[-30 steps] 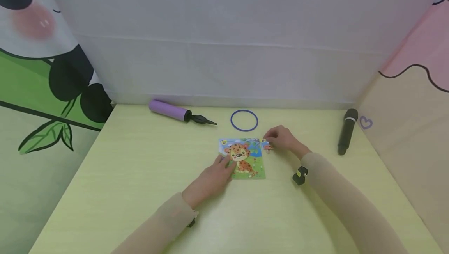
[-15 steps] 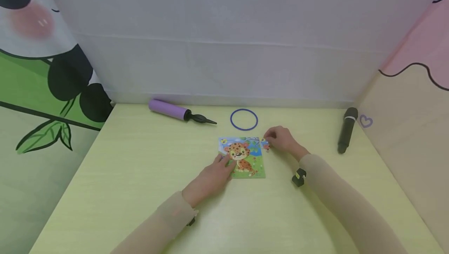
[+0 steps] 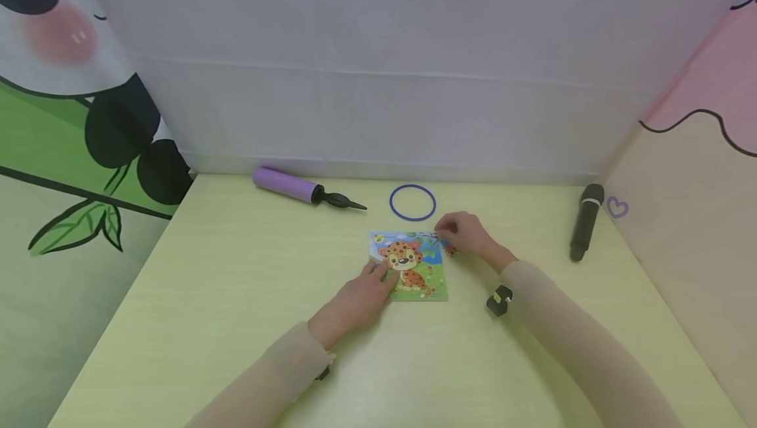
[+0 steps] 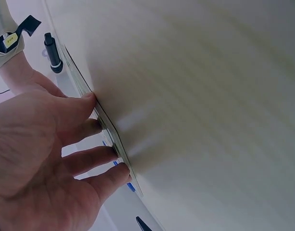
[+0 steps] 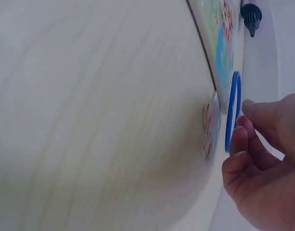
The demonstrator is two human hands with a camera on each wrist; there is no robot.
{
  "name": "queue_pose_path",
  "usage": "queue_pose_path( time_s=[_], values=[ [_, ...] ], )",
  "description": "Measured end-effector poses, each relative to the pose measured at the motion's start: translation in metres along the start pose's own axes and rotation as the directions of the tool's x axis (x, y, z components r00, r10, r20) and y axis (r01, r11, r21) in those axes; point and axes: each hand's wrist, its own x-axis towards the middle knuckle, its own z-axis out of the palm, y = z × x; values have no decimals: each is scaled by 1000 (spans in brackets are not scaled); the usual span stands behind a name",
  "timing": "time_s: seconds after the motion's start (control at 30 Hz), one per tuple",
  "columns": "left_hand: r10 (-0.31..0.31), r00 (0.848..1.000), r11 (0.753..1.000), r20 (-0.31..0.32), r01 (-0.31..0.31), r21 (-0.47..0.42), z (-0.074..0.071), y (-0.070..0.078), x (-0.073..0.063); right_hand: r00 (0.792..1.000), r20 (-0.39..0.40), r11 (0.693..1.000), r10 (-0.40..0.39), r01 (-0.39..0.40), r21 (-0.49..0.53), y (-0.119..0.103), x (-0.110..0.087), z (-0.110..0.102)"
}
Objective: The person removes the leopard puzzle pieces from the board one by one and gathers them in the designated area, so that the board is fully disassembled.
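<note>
A flat jigsaw puzzle [image 3: 436, 280] with a cartoon leopard lies mid-table. My left hand [image 3: 362, 293] rests on its left side; in the left wrist view, thumb and fingertips of that hand [image 4: 46, 144] touch along the edge of the puzzle board [image 4: 119, 142]. At the upper right corner is my right hand [image 3: 467, 234], fingers bent. Partly covered by it, a loose puzzle piece [image 3: 451, 250] lies beside the board's right edge. In the right wrist view this piece [image 5: 211, 127] is apart from the curled right hand [image 5: 270, 159]; whether anything is between thumb and fingertips is unclear.
Behind the puzzle lies a blue ring [image 3: 391, 202]. A purple hand pump [image 3: 286, 184] with a black nozzle is at the back left. On the right side lies a black microphone [image 3: 585, 223]. A white cloth wall [image 3: 414, 112] borders the table's back edge.
My right hand has shifted slightly left, from the loose piece to the puzzle's upper right corner, and now covers more of that piece. The left hand has stayed in place.
</note>
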Motion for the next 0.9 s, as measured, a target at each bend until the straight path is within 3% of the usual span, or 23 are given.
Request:
queue_pose_path(
  time_s=[0.17, 0.43, 0.9],
  values=[
    [-12, 1000, 1000, 16, 12, -16, 0, 0, -1, 999, 36, 999, -13, 11, 36, -12, 4, 8],
    [-10, 1000, 1000, 20, 10, -29, -2, 0, 0, 995, 58, 996, -87, 87, -3, -26, 15, 24],
    [-11, 999, 1000, 31, 11, -9, -4, 1, 0, 990, 113, 997, -80, 81, -6, -46, 24, 40]
  ],
)
